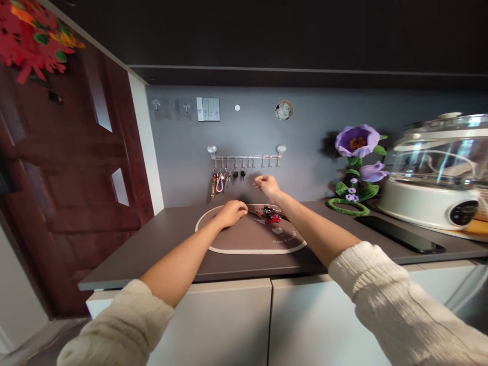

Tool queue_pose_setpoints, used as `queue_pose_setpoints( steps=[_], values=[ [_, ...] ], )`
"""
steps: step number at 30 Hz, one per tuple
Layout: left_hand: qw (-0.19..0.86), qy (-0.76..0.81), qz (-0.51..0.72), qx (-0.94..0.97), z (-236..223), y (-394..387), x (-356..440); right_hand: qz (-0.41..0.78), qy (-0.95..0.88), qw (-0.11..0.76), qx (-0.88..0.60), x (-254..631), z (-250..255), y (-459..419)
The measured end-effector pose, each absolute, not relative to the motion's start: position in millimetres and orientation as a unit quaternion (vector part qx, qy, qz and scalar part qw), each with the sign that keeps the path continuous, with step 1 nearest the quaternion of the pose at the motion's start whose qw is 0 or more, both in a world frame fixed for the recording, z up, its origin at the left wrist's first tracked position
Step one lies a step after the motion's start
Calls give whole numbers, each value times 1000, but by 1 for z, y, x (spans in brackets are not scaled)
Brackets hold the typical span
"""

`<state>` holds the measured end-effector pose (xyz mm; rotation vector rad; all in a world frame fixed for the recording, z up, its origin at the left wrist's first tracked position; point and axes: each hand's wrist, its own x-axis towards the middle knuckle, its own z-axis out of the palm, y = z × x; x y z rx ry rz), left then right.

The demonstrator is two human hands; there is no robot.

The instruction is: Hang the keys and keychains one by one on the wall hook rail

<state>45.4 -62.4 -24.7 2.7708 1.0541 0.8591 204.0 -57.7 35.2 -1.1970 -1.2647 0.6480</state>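
Person's two bare hands before a wall-mounted hook rail (pixel 246 157), with a pile of keys (pixel 268 212) on an oval mat (pixel 229 241) below. The likeliest fault here is entanglement: the pieces in the pile overlap closely, so that lifting one could drag a neighbour along or scatter the rest across the mat. A second hazard is collision; the right hand (pixel 268 186) lies near the hung keys (pixel 229 177) on the left part of the rail, and a sideways sweep could set them swinging or unhook one. A hard downward pull might also loosen the rail's round clear mounts (pixel 211 149), if these hold by suction, as their shape suggests. Pose: the right forearm slants forward and inward over the right part of the mat, the wrist raised, the hand held in the air below the rail with its fingers curled and drawn together; whether anything small is pinched between the fingertips cannot be told. The left forearm reaches in lower, its hand (pixel 233 213) palm downward over the mat just left of the pile, fingers bent and pointing toward it; contact with the keys, and any grip on them, cannot be made out. Both knitted sleeves (pixel 118 325) are pushed back toward the elbows, leaving the forearms bare.
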Motion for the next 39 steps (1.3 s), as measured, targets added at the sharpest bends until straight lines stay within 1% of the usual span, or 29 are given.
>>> queue_pose_setpoints(
  steps=[8,15,21,26,39],
  values=[
    [81,329,310,888,-24,-82,71,222,-571,586,-530,234,0,-84],
    [101,371,299,874,-30,-87,95,119,-597,546,-575,258,-26,-105],
    [84,380,285,876,-34,-92,107,46,-625,463,-626,263,-29,-118],
    [78,364,269,888,-37,-92,110,16,-650,414,-637,261,-29,-117],
    [31,405,261,876,-39,-89,101,3,-629,398,-667,265,-28,-111]
  ],
)
